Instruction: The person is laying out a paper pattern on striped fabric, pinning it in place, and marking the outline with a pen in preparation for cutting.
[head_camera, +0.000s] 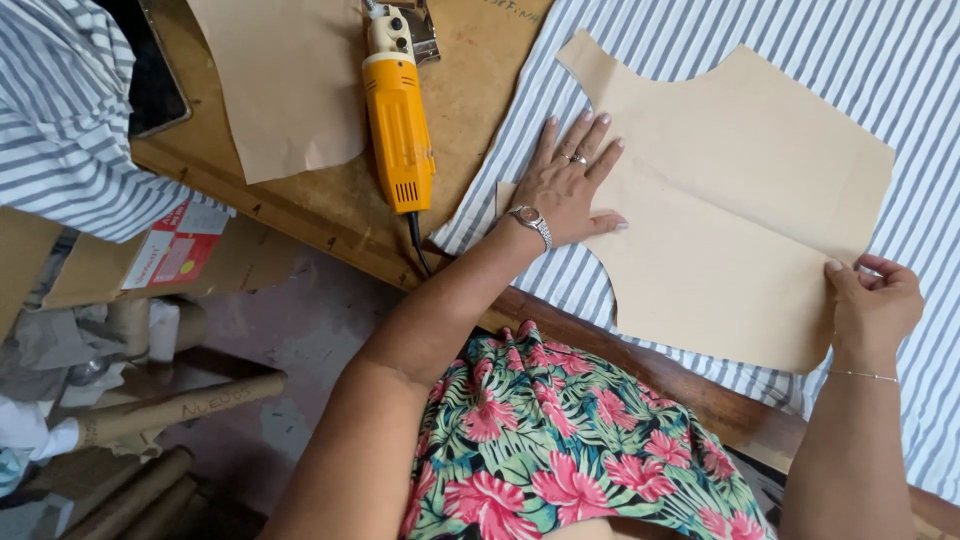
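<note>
From the head camera, your left hand (568, 185) lies flat, fingers spread, pressing the paper pattern (735, 190) onto the striped fabric (900, 70) near the table's (330, 215) front edge. Your right hand (872, 305) pinches the pattern's lower right corner between thumb and fingers.

Bright, even daylight, soft faint shadows, sharp focus, dimmer floor lower left

Up top, your yellow electric cutter (398, 128) lies on the brown board (470, 90), beside another paper pattern (285, 80). Cardboard tubes (170, 410) sit down on the floor at your left.
</note>
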